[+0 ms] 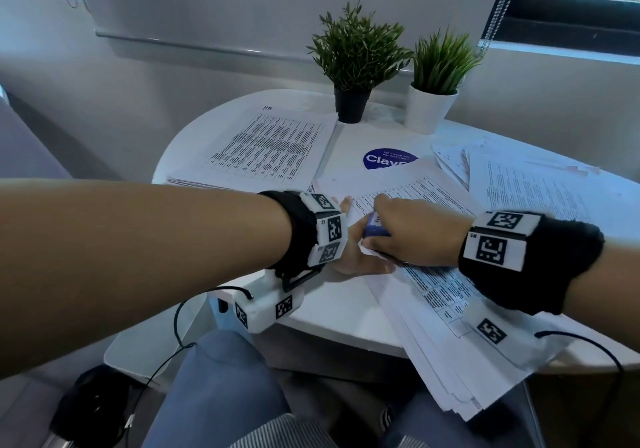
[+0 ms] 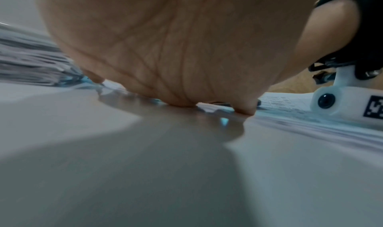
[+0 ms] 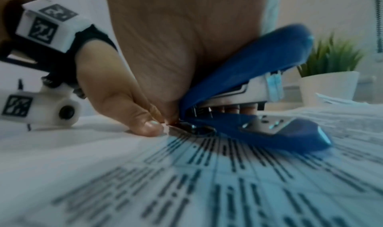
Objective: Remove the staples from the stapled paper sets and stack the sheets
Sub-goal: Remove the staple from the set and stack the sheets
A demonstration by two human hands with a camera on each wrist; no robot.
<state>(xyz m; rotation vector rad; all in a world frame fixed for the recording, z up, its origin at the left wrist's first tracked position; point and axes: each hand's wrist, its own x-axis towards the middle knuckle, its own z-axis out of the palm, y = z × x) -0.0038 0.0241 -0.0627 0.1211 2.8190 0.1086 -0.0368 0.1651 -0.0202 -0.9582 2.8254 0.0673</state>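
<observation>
Gripping a blue stapler by its body, the right hand turns the tool backwards, so that the metal remover tongue at its rear end meets the paper while the stapling nose points away toward the plants. That reversed grip makes sense as a judgement: the tongue has to slide under a staple, and it sits right at the corner of the topmost stapled paper set, though the staple itself is too small and blurred to make out. The left hand lies flat with fingers extended on the same corner, its thumb pressed down just beside the tongue; it grasps nothing, and seems placed there to pin the sheets so they do not lift or tear when the tool pries. In the left wrist view the palm bears straight down onto the surface, which fits that reading. The set being worked on tops a fanned, uneven pile that overhangs the near edge of the round white tabletop, kept close for reach. Across the tabletop on the left lies a squarer stack of printed sheets, probably the finished pile. More loose papers spread to the right, a blue round sticker shows between them, and two potted plants, one in a black pot and one in a white pot, stand at the far side.
</observation>
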